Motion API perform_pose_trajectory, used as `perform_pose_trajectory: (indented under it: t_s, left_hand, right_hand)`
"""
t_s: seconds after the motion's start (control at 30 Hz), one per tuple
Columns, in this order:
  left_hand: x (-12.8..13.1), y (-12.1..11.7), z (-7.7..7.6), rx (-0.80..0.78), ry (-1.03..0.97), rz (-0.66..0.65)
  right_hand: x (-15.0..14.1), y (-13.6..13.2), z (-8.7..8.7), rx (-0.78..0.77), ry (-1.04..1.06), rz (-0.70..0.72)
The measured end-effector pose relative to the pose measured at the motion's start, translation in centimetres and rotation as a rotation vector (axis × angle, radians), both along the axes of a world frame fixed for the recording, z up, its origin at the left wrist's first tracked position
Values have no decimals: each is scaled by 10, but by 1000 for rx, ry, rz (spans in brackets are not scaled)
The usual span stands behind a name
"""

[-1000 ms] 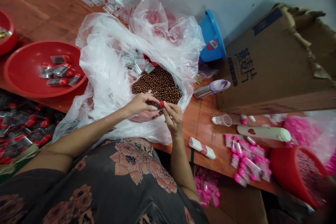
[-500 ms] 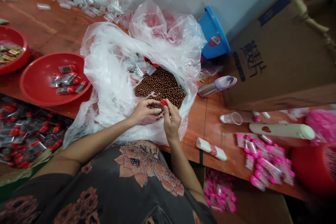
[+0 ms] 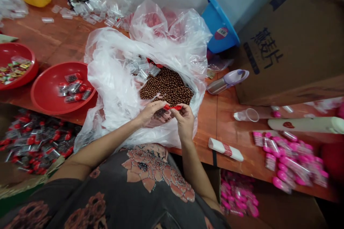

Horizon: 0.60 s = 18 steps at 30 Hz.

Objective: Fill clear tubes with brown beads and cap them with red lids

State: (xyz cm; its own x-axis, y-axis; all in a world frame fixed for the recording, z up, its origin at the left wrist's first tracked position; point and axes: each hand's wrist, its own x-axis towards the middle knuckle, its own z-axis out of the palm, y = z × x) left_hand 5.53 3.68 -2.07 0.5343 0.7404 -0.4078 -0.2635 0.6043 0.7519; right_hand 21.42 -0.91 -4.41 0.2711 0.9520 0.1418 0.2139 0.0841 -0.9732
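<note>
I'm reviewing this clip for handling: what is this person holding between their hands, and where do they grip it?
A thin red strip, probably plastic, is pinched near its ends by the fingertips: left hand at one end, right hand at the other.

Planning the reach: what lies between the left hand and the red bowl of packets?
The head view shows the crumpled plastic bag between the left hand and the red bowl.

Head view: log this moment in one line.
left hand: holds red strip | right hand: holds same strip | nearby: brown balls in plastic bag
</note>
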Motion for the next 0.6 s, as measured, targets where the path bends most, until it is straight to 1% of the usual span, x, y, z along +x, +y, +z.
perform_pose_trajectory:
  t_s: [0.07,0.17,0.23,0.33,0.4,0.6]
  left_hand:
    - [1,0,0,-4,-2,-14]
    - [4,0,-1,-34,15,-14]
    - [7,0,0,-75,43,-7]
    - [9,0,3,-144,64,-35]
    - [10,2,4,-142,74,-43]
    - [13,5,3,-100,129,34]
  right_hand:
    - [2,1,5,32,-152,69]
    - [1,0,12,115,-521,249]
    - [-1,-1,14,149,-713,324]
    - [-5,-3,15,159,-869,294]
    - [-8,-2,16,180,-924,258]
    - [-14,4,18,261,-1006,197]
